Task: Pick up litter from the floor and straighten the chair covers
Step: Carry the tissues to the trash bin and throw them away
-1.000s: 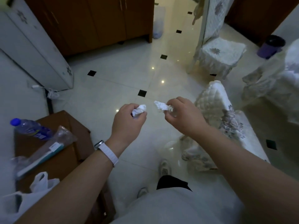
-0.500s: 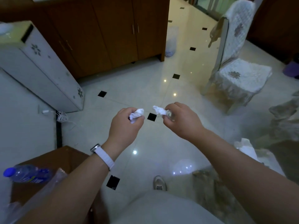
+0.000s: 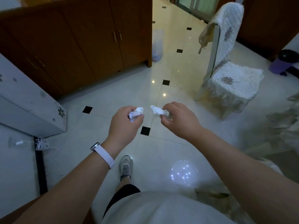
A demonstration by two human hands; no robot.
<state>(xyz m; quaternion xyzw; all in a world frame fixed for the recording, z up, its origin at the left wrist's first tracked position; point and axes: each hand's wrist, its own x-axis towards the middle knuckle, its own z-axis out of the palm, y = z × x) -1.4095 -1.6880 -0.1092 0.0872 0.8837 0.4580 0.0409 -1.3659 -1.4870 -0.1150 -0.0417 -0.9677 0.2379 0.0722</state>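
My left hand (image 3: 125, 122) grips a crumpled white tissue (image 3: 136, 112) between thumb and curled fingers, held out above the tiled floor. A second crumpled white tissue (image 3: 156, 109) sticks out of my right hand (image 3: 178, 118), which pinches it a little to the right of the first. The two wads are a short gap apart. Farther right stands a chair (image 3: 229, 78) with a white quilted cover; the back cover hangs crooked, with a beige flap (image 3: 204, 35) folded over its top corner.
A brown wooden cabinet (image 3: 77, 44) fills the upper left. A white appliance (image 3: 27, 104) leans at the left, with a tangled white cord (image 3: 41, 143) on the floor below it. A lined bin (image 3: 157, 46) stands past the cabinet, a purple bin (image 3: 284, 63) at far right.
The view has lifted and turned toward the far chair and bins; the brown box with the bottle has left the frame. Both hands still hold their tissues in the same pose.
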